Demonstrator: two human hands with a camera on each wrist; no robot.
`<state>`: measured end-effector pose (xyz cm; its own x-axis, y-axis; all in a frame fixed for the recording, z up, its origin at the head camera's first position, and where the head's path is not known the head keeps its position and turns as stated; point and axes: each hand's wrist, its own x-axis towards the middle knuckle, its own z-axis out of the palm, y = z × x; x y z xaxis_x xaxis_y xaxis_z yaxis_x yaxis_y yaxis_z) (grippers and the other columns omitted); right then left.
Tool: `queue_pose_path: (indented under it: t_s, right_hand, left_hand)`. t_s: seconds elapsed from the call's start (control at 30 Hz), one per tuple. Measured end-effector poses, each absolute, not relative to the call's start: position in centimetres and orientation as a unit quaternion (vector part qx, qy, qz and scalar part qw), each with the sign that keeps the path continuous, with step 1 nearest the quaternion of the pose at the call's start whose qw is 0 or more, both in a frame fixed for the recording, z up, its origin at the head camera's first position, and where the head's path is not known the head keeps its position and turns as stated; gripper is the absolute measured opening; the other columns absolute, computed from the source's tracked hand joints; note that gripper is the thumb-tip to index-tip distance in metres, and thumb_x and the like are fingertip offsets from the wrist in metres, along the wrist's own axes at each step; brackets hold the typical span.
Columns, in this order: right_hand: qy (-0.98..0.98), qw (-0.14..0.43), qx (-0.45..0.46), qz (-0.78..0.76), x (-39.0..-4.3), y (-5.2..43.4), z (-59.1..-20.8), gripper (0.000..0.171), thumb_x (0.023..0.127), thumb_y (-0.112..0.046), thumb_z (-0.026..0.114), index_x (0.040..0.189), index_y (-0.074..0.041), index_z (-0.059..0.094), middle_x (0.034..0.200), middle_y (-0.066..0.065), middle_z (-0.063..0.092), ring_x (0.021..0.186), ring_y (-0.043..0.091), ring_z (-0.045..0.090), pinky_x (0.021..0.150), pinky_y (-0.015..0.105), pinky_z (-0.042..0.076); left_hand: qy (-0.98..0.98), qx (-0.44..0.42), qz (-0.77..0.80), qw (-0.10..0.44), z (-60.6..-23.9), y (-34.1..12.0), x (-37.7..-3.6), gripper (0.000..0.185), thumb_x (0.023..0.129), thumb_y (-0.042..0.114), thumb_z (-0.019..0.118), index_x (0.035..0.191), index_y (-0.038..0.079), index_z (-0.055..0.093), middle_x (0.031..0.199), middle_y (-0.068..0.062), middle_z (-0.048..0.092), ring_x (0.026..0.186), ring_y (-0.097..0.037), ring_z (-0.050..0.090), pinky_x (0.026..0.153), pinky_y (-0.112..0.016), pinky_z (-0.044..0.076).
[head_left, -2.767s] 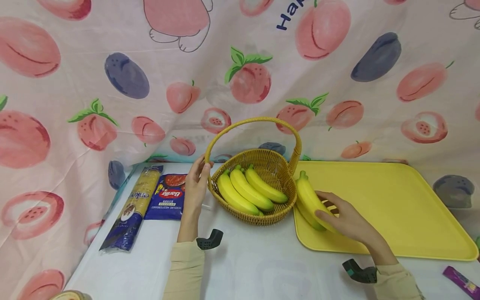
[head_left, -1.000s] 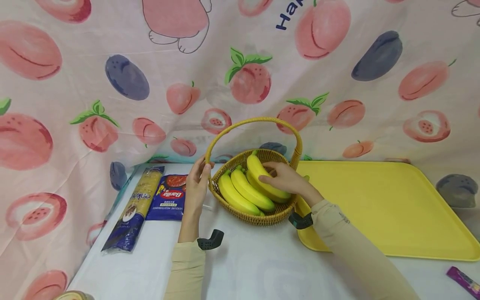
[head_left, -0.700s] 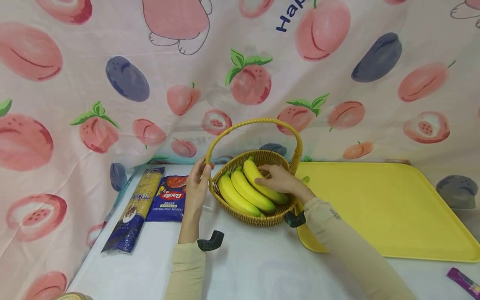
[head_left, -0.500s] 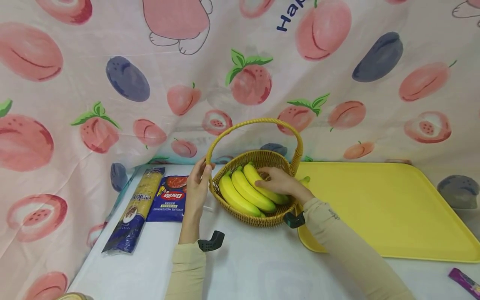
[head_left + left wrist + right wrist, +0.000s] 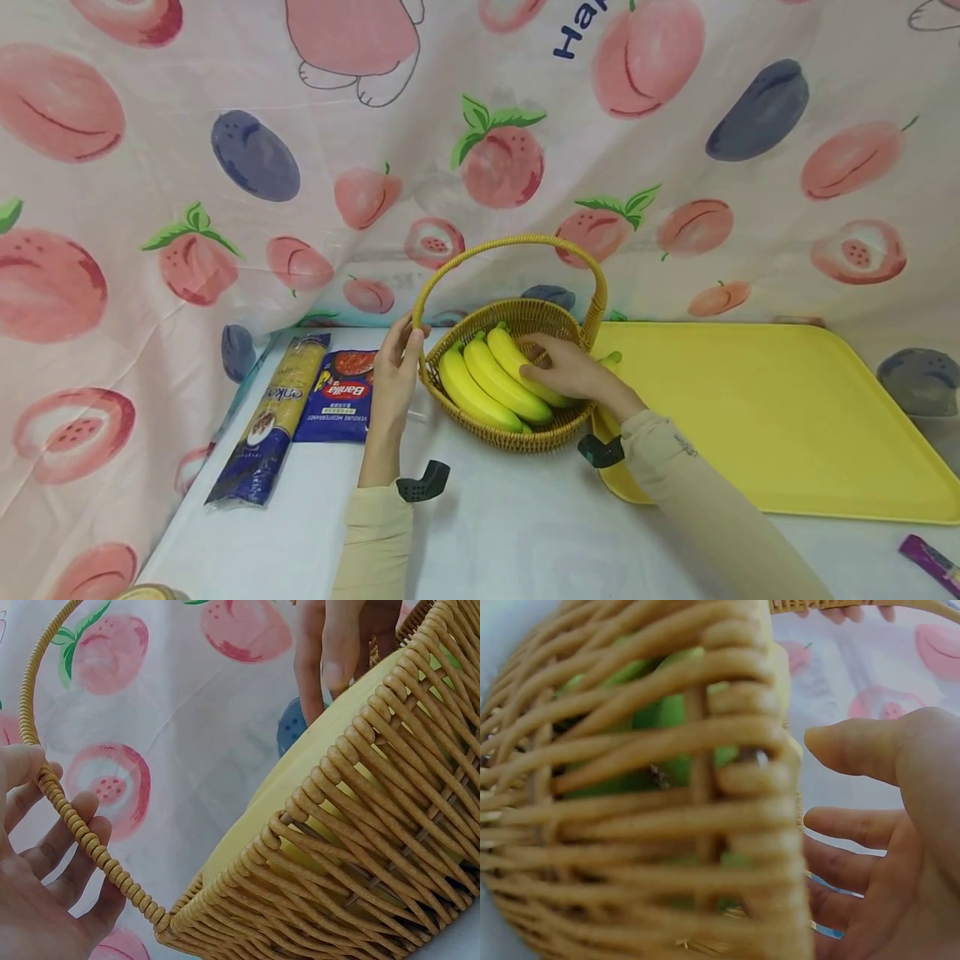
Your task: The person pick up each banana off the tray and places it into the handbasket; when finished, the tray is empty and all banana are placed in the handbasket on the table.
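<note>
In the head view a wicker basket (image 5: 495, 435) with a tall arched handle (image 5: 517, 240) stands mid-table. Several yellow bananas (image 5: 487, 387) lie side by side in it. My left hand (image 5: 393, 358) holds the handle's left foot; in the left wrist view its thumb and fingers (image 5: 56, 855) wrap loosely around the handle. Over the rightmost banana (image 5: 510, 350) hovers my right hand (image 5: 566, 368). The right wrist view shows its thumb and fingers (image 5: 844, 825) spread apart with nothing between them, next to the rim. Another banana (image 5: 611, 360) on the tray is mostly hidden behind my right wrist.
A yellow tray (image 5: 780, 417) fills the right side, close against the basket. To the left lie a long pasta packet (image 5: 273, 408) and a blue sauce pouch (image 5: 337, 400). A purple sachet (image 5: 930, 560) lies front right; a round lid (image 5: 146, 592) shows front left. A fruit-print cloth hangs behind.
My right hand lifted a banana from the tray, carried it left into the basket and let go; it has since drawn back slightly right. The left hand stays on the handle.
</note>
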<state>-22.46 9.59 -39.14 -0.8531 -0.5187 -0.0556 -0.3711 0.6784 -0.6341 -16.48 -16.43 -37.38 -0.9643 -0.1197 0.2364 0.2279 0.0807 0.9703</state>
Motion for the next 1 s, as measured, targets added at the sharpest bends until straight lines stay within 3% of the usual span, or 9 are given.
queue_pose_path:
  t_s: [0.53, 1.0]
  right_hand:
    - [0.881, 0.026, -0.214, -0.421, -19.0, 13.9, -39.0, 0.036, 0.096, -0.025, 0.055, 0.129, -0.010, 0.053, 0.114, 0.009, 0.062, 0.099, 0.021, 0.057, 0.086, 0.040, 0.047]
    - [0.887, -0.030, -0.158, -0.433, -17.6, 17.4, -41.1, 0.049, 0.097, -0.022, 0.054, 0.139, -0.004, 0.038, 0.119, 0.018, 0.053, 0.107, 0.029, 0.053, 0.086, 0.044, 0.044]
  left_hand:
    - [-0.725, -0.027, -0.675, 0.132, -37.4, -16.5, -16.4, 0.039, 0.100, 0.019, 0.046, 0.139, 0.011, 0.046, 0.125, -0.020, 0.057, 0.127, -0.024, 0.045, 0.106, -0.044, 0.032]
    - [-0.724, -0.028, -0.677, 0.130, -37.4, -16.3, -16.4, 0.039, 0.100, 0.021, 0.046, 0.138, 0.012, 0.046, 0.126, -0.020, 0.057, 0.129, -0.021, 0.044, 0.108, -0.045, 0.031]
